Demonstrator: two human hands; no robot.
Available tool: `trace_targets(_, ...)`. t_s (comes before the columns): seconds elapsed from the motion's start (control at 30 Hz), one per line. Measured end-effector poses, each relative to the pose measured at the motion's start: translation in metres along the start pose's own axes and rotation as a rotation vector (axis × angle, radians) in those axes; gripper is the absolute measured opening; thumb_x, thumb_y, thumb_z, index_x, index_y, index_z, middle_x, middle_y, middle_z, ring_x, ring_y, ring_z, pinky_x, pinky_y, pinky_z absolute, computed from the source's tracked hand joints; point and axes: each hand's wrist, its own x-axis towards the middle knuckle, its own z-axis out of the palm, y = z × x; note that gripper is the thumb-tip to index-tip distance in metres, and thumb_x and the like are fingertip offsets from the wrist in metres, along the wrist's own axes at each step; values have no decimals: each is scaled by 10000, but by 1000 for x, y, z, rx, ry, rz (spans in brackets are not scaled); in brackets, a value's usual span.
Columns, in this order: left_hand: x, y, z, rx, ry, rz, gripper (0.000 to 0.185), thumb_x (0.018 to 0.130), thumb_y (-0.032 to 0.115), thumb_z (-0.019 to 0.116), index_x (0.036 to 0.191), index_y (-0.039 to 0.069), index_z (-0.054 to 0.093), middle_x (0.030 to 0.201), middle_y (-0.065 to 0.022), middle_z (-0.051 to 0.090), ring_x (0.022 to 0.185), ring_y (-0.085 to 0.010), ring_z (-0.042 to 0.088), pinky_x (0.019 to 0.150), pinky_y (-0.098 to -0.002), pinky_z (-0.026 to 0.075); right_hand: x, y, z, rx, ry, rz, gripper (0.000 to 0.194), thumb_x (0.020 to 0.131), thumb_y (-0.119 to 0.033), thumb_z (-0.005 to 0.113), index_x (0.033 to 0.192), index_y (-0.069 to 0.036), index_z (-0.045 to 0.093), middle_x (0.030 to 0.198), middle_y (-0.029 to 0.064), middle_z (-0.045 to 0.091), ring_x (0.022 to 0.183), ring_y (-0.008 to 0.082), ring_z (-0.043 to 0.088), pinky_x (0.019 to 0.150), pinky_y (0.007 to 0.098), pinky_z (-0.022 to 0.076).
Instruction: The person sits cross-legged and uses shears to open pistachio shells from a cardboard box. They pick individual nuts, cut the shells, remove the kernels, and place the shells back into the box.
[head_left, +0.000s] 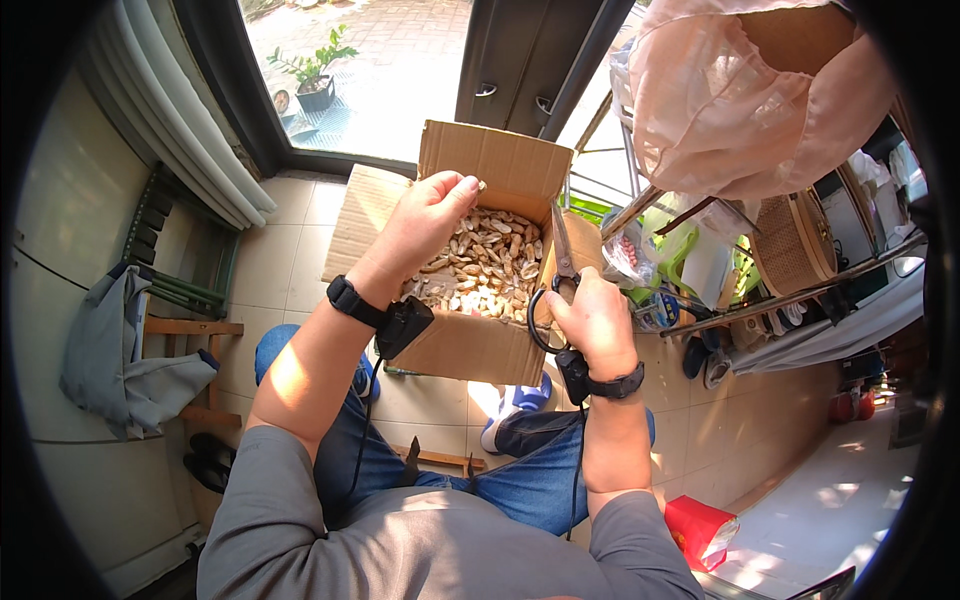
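An opened cardboard box (472, 346) stands before me with its flaps spread. Unshelled peanuts (491, 259) cover its bottom. Above the box's far left part, my left hand (433, 214) pinches a small pale piece (481, 186) between thumb and fingertips. It looks like a peanut, but most of it is hidden. At the box's right side, my right hand (598, 315) grips a pair of scissors (562, 244) by the black handles. The blades point away from me and appear nearly closed, beside the right flap. Both wrists wear black straps with small cabled devices.
A metal rack (705, 322) with bags and baskets stands on the right, below a pink cloth cover (720, 112). A wooden stool (195, 327) with grey cloth is on the left. Beyond the box is a glass door (405, 90). A red bag (697, 529) lies at lower right.
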Motion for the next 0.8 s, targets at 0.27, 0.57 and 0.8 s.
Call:
trace_targets(0.27,-1,-5,1,290,-91,100,237,1020,226,645,1062,-7,660,876,22,633,791,-31,550,698,-223,487,-3,-2,-7,43,-66,-15,471,853,-370,749,990,59,613,898,322,683,907,480,675,809,517,537)
trace_targets(0.57,-9,9,9,338,-139,104,160,952,105,731,1068,9,679,842,61,613,737,-2,527,650,-187,466,3,-4,-27,365,49,-41,394,928,-352,727,1023,22,649,743,153,693,626,230,666,609,366,530)
trace_targets(0.8,-13,5,23,267,-198,213,199,887,109,791,1041,-2,728,806,-6,675,694,-56,573,640,-233,508,6,-44,-4,984,-73,-151,301,1038,-291,598,935,-12,640,667,-5,580,562,58,518,522,234,430)
